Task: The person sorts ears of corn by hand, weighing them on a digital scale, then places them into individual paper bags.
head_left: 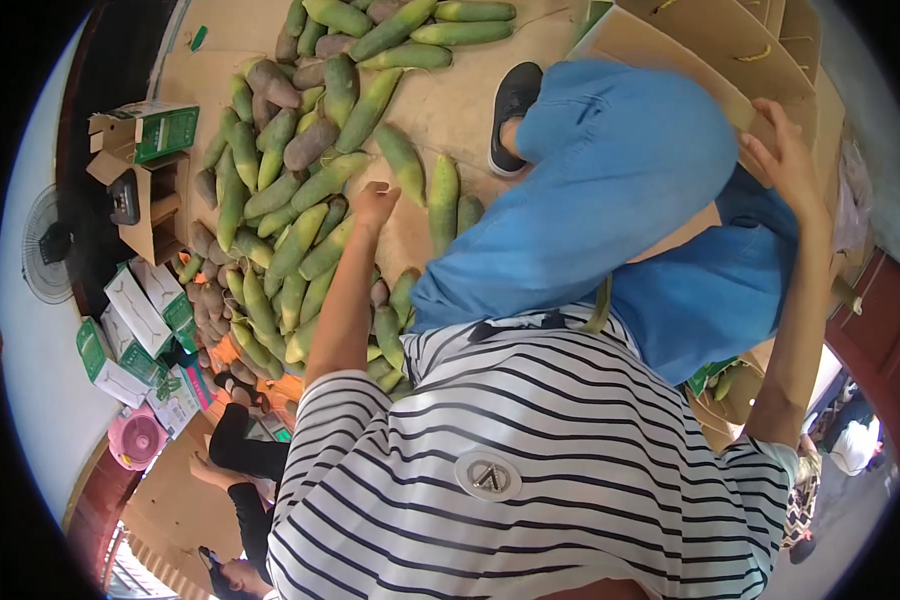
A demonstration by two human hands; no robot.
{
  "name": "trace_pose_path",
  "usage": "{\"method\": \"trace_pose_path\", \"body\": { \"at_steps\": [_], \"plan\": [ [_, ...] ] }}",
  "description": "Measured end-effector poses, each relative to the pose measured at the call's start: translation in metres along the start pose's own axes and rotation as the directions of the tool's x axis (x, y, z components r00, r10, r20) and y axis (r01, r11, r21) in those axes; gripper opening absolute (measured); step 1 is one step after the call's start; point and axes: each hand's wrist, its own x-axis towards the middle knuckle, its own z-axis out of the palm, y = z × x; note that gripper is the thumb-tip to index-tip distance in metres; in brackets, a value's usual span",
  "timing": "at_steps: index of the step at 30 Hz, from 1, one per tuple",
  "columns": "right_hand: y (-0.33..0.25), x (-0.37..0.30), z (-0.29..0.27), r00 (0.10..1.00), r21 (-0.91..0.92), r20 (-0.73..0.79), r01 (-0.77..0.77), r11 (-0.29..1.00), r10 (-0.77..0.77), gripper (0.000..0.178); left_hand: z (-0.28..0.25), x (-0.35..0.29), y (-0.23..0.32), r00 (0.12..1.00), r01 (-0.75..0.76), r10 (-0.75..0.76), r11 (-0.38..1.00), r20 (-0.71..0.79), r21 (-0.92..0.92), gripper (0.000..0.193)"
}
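My left hand [377, 203] is over the right side of a large heap of green radishes [305, 240], its fingers curled closed. What they hold, if anything, is hidden. Just beyond that hand lie two single green radishes, one slanted [400, 163] and one nearly upright [443, 205] in the picture. At the right, my right hand [785, 155] has its fingers apart and reaches to the edge of an open cardboard box [660, 45]. It appears to touch the cardboard, without gripping it.
Brown-purple roots [270, 83] are mixed into the heap. Small open cartons [150, 205] and green-white boxes [135, 310] line the left, near a wall fan [50, 243] and a pink fan [137, 437]. Another person [250, 450] sits at lower left. My blue-trousered leg [630, 150] crosses the middle.
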Motion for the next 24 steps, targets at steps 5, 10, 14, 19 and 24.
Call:
{"method": "trace_pose_path", "body": {
  "at_steps": [5, 10, 14, 19, 24],
  "plan": [
    [0.02, 0.01, 0.013, 0.994, -0.091, 0.063, -0.081, 0.993, 0.087, 0.041, 0.055, 0.029, -0.014, 0.98, 0.201, -0.201, 0.979, 0.001, -0.032, 0.067],
    [0.013, 0.016, 0.033, 0.991, -0.165, 0.131, -0.018, 0.986, 0.04, 0.03, 0.075, 0.048, -0.022, 0.925, 0.376, -0.379, 0.917, 0.001, -0.136, 0.072],
    [0.009, 0.02, 0.029, 0.961, -0.166, 0.253, -0.07, 0.984, 0.111, 0.026, 0.079, 0.052, 0.006, 0.925, 0.374, -0.37, 0.927, 0.085, -0.031, 0.074],
    [0.015, 0.032, 0.03, 0.957, -0.14, 0.265, -0.081, 0.987, 0.116, 0.02, 0.07, 0.04, 0.016, 0.906, 0.422, -0.419, 0.881, 0.063, -0.213, 0.068],
    [0.023, 0.036, 0.028, 0.946, -0.135, 0.293, -0.104, 0.985, 0.14, 0.025, 0.034, 0.006, 0.067, 0.913, 0.406, -0.24, 0.601, 0.329, -0.688, 0.037]
  ]
}}
